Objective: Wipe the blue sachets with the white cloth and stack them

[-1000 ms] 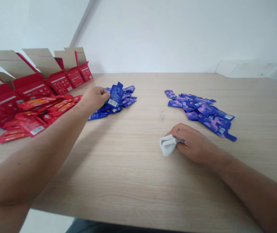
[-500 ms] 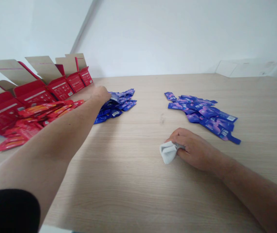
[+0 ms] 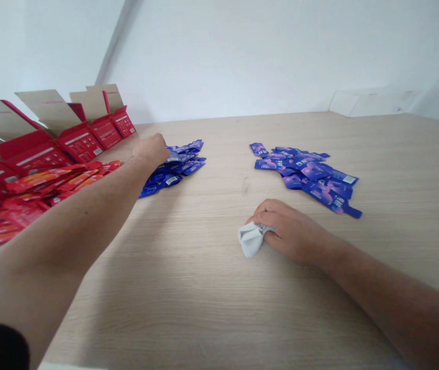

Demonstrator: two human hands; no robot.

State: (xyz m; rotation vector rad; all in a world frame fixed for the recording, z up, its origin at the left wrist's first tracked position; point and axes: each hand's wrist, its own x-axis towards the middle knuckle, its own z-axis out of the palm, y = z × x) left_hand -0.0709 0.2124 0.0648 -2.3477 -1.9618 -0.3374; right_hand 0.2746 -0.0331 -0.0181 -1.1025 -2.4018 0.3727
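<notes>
Along the left, open red cartons point(image 3: 78, 144) in a row, flaps up; just before them, heaped red packets point(image 3: 40, 181); beyond the wood-grain tabletop point(image 3: 180, 303), a white wall point(image 3: 223, 61).

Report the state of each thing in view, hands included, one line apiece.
Left hand: at the left pile's edge; fingertips hidden, so grip unclear.
Right hand: closed around the white cloth.
White cloth: bunched, its end sticking out of the fist.
Red cardboard boxes: upright in a row, flaps raised.
Red packets: heaped in front of the boxes.
Left blue sachets: piled, partly hidden.
Right blue-purple sachets: spread, overlapping.
</notes>
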